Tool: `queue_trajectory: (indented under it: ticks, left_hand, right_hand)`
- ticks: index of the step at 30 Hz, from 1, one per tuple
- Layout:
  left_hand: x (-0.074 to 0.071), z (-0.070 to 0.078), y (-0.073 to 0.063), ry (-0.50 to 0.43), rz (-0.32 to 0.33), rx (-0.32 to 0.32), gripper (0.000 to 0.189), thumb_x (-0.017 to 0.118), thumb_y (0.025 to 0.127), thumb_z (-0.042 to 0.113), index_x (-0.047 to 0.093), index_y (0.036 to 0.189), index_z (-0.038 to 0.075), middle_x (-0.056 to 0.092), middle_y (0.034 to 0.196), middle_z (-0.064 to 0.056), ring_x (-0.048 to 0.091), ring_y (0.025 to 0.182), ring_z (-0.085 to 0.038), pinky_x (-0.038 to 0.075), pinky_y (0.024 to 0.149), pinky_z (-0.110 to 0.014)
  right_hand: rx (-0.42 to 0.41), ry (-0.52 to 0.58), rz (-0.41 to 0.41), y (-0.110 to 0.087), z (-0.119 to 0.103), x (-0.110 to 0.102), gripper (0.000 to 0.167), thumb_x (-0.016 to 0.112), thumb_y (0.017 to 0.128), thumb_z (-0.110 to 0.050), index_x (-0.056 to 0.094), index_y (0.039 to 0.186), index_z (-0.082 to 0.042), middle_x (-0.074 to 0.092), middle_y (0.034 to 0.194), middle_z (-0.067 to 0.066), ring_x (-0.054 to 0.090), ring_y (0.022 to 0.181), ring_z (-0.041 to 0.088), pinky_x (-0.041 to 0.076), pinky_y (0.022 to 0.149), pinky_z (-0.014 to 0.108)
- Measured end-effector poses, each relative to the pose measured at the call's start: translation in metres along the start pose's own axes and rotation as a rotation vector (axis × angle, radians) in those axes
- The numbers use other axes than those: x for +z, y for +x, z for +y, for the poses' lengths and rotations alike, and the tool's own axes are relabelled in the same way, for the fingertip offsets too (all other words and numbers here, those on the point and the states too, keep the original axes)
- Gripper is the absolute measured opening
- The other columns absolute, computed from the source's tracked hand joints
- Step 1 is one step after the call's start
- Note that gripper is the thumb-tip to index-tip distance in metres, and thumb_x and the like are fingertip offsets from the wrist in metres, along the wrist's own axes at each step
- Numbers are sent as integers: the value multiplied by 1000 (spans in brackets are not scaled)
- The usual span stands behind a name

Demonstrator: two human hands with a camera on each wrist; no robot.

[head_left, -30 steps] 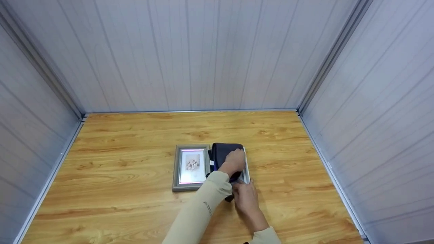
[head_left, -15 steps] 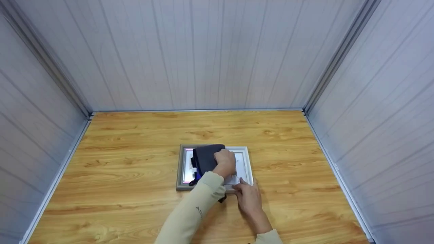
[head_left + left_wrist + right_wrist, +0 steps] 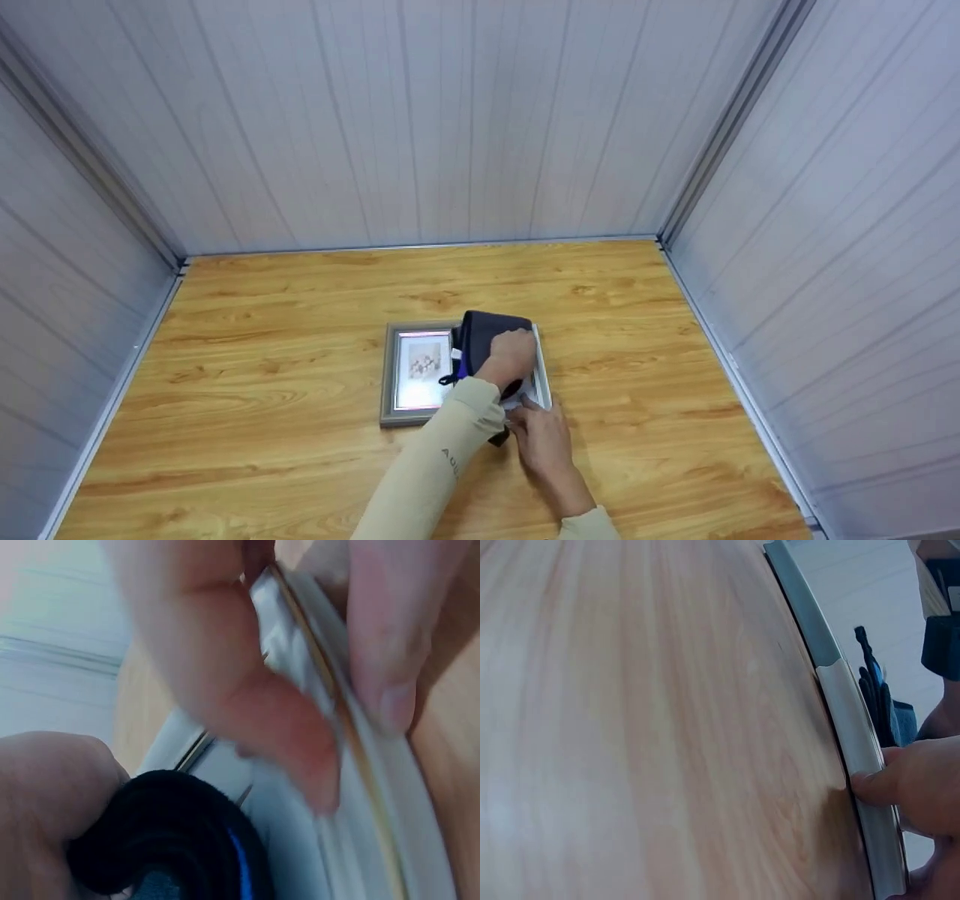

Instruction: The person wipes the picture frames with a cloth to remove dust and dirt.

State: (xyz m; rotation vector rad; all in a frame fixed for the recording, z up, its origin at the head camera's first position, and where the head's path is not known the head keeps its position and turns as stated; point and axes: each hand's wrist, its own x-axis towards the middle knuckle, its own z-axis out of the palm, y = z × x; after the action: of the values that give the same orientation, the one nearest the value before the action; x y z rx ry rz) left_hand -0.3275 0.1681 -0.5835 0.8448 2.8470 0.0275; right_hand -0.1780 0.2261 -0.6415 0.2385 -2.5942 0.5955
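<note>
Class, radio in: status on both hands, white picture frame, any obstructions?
Left hand gripping dark folded cloth. Right hand pinching rim of white picture frame. Cloth, left hand and beige left sleeve hide much of that frame in head view.

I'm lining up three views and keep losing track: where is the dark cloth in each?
Head: dark cloth just below centre, held in the left hand.
Left wrist: dark cloth at the bottom, left of centre.
Right wrist: dark cloth at the right, about mid-height.
Shared landmark: right hand pinching the pale frame.
</note>
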Motion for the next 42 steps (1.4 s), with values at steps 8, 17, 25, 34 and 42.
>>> queue_trajectory:
  ticks: [8,17,25,34,42]
  left_hand:
    - [2,-8,-2,-77,47,35,29,49,101,22,63,125,14,62,117,-7,63,100,-26,53,79,-42]
    - [6,-19,-8,-261,36,36,34,57,94,14,59,125,2,61,117,-12,60,106,-27,49,88,-40]
    - [1,-15,-19,-294,-90,161,32,57,92,12,64,123,4,65,116,-10,59,107,-20,46,93,-34]
    - [-9,4,-64,-204,-242,184,14,60,88,12,60,75,9,56,75,-4,51,69,-19,49,70,-34]
    - [-8,20,-92,-56,-237,144,11,60,89,16,68,94,9,65,91,-4,58,77,-17,53,71,-36]
  right_hand:
    - [132,121,46,-6,12,-3,39,85,72,-9,65,105,-3,56,128,22,58,106,40,50,82,49]
    - [138,103,-93,-1,23,-15,59,81,78,-11,57,128,7,57,128,24,56,113,40,47,91,48]
    - [158,-67,-98,4,26,-17,52,86,71,-31,70,115,-8,69,112,10,62,79,30,50,63,44]
    - [134,-58,-38,7,30,-17,35,88,66,-32,71,94,-17,66,72,4,60,63,27,46,53,43]
    - [92,-72,-2,4,31,-16,31,82,68,-11,73,96,-15,66,73,7,61,64,30,46,51,44]
